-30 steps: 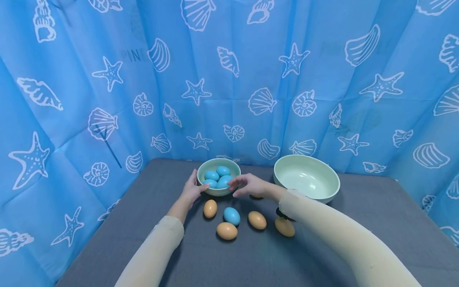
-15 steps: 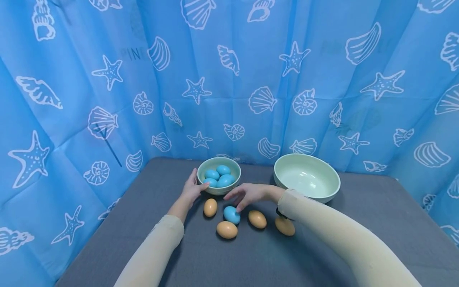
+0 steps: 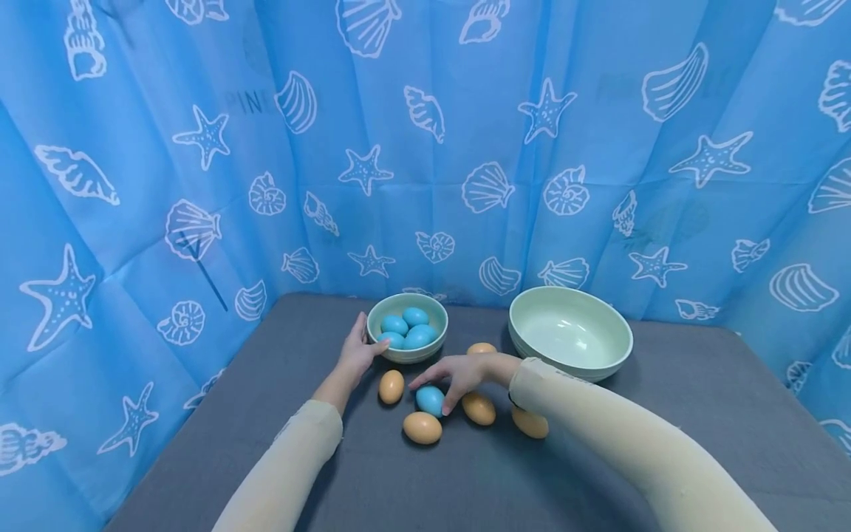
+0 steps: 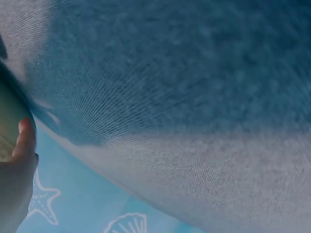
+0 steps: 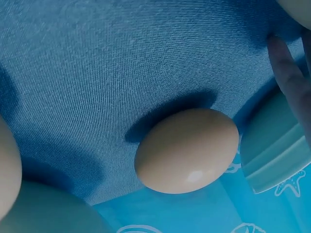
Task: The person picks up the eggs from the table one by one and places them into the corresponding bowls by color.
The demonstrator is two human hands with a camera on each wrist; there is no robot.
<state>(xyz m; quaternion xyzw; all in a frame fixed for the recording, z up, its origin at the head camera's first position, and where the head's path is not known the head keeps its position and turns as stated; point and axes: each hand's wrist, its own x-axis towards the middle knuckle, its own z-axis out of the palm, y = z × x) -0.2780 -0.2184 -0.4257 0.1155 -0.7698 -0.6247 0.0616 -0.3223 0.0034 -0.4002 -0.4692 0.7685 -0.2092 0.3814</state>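
Note:
My left hand [image 3: 357, 356] holds the small pale green bowl [image 3: 407, 356] by its left side, thumb over the rim. In the left wrist view, a finger [image 4: 25, 143] lies along the bowl's wall [image 4: 7, 119]. Several blue eggs [image 3: 419, 337] are inside it. Over a blue egg [image 3: 429, 400] on the table, my right hand [image 3: 460, 375] spreads its fingers behind and its thumb at the right side. Orange-tan eggs lie around it: one to the left [image 3: 391, 386], one in front [image 3: 422, 428], one under the right wrist [image 3: 479, 408].
A larger pale green bowl [image 3: 572, 329] stands at the back right with nothing in it. One tan egg [image 5: 187, 150] lies between the two bowls, another [image 3: 530, 421] beneath the right forearm. A blue shell-print curtain [image 3: 425, 148] hangs behind the grey table [image 3: 266, 414].
My right hand has moved from the small bowl's right rim forward and down to the blue egg on the table. The left hand stays on the bowl.

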